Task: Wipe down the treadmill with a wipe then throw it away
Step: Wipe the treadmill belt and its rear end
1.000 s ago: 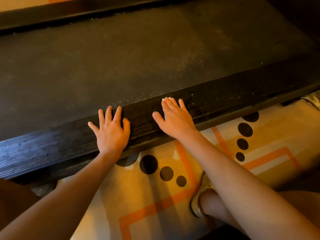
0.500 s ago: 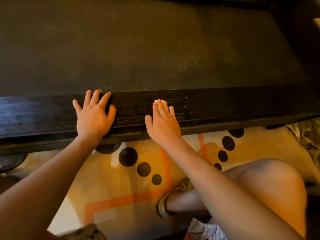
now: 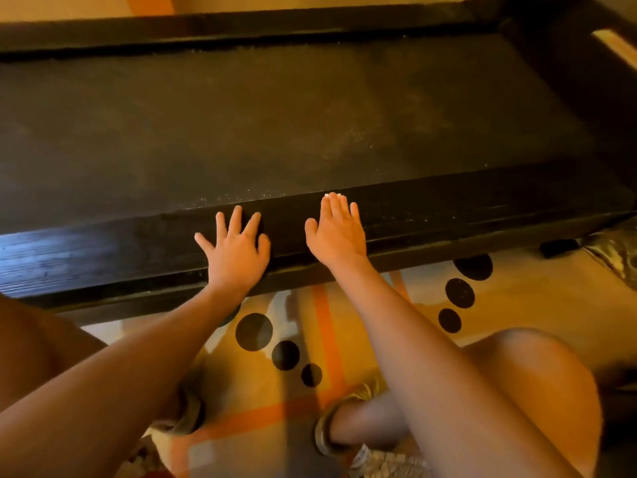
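Head view. The treadmill (image 3: 568,84) lay across the frame, its dark belt (image 3: 275,115) above and its ribbed near rail (image 3: 103,250) below. Pale specks (image 3: 351,141) dotted the belt's right half and its near edge.

The left hand (image 3: 236,251) lay palm down on the rail, fingers straight and spread, gripping nothing. The right hand (image 3: 336,234) lay flat just beside it, apart from it, fingers straight and close together, pressing down on the wipe (image 3: 333,194). The wipe sat on the rail under this hand. Only a small white edge showed past the fingertips, at the seam between rail and belt, and the rest was hidden.

Both forearms reached in from the bottom of the frame. Below the rail lay a carpet (image 3: 517,305) with orange lines and rows of black dots (image 3: 254,331). A bare knee (image 3: 537,384) stood at lower right, with a shoe (image 3: 325,432) on the carpet beside it.
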`<action>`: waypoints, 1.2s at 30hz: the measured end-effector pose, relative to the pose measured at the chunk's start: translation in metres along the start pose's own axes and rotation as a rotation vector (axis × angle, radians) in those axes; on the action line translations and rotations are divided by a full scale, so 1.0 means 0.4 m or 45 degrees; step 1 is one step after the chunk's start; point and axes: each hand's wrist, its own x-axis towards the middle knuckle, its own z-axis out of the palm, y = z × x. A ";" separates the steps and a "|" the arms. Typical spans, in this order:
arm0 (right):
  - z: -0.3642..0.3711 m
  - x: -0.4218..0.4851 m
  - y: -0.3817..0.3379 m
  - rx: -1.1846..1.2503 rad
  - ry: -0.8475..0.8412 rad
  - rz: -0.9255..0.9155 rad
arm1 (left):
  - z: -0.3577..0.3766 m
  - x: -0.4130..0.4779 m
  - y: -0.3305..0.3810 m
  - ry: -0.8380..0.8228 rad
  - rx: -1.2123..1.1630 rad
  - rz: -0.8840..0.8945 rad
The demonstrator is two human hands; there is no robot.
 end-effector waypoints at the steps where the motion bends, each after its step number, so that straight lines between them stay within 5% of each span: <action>1: -0.003 0.011 -0.003 0.018 -0.004 -0.010 | 0.006 0.004 0.011 0.019 -0.024 -0.033; 7: -0.014 -0.001 0.009 -0.014 -0.124 -0.291 | 0.024 0.025 0.030 0.062 -0.051 -0.156; 16: -0.005 -0.128 0.044 0.013 -0.223 -0.329 | 0.054 0.020 0.028 0.123 0.041 -0.151; 22: -0.013 0.023 0.007 -0.023 -0.136 -0.246 | 0.047 0.023 0.009 0.033 0.117 -0.095; 29: 0.025 -0.173 0.037 -0.036 -0.146 -0.303 | 0.032 0.010 0.009 -0.022 0.152 -0.044; 36: -0.005 0.030 0.013 -0.039 -0.111 -0.199 | 0.037 0.015 0.005 -0.027 0.165 -0.068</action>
